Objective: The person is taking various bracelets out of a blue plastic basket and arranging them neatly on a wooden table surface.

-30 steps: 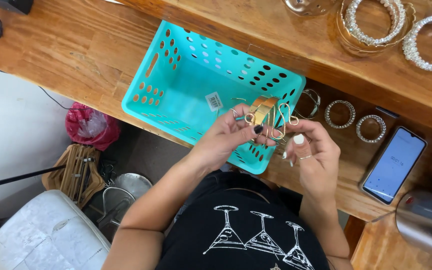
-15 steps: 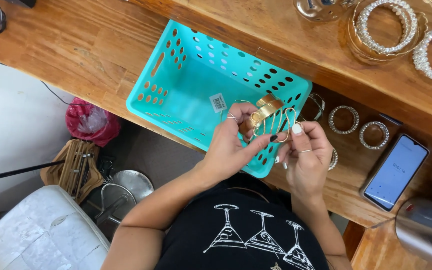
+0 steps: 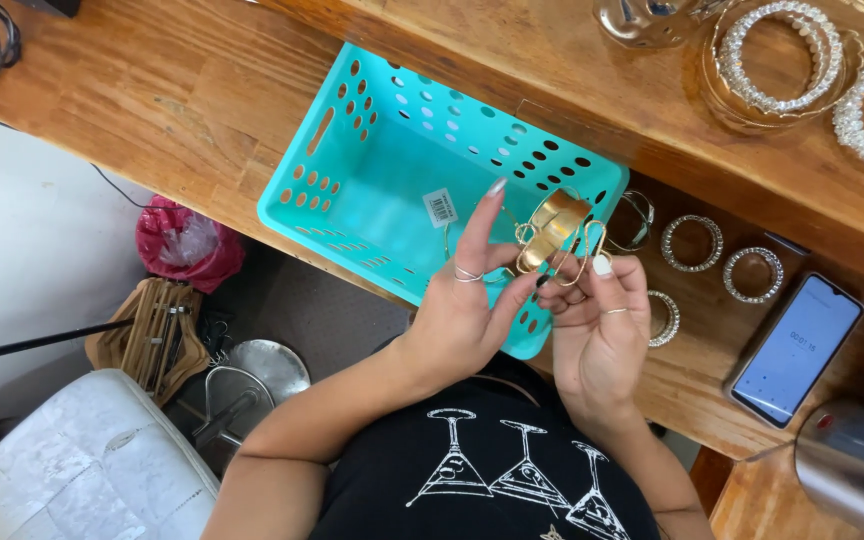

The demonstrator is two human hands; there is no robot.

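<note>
My left hand (image 3: 464,310) and my right hand (image 3: 597,325) meet over the near right corner of a turquoise plastic basket (image 3: 352,190). Between the fingertips of both hands sits a tangle of gold bangles (image 3: 552,235): one wide gold cuff with thin wire hoops hooked around it. My left index finger points up while the thumb and other fingers pinch the hoops. My right fingers grip the hoops from the right side. The basket's inside shows only a small white sticker (image 3: 440,207).
The wooden table (image 3: 152,90) holds sparkly silver bangles (image 3: 692,243) right of the basket and a phone (image 3: 797,350) with a lit screen. Larger beaded bangles (image 3: 777,55) lie on glass dishes at the back. A pink bag (image 3: 184,243) and a white stool (image 3: 82,465) are below.
Both hands have shifted slightly right and up with the bangles. My left index finger has lifted and straightened, and the wide cuff has turned more upright.
</note>
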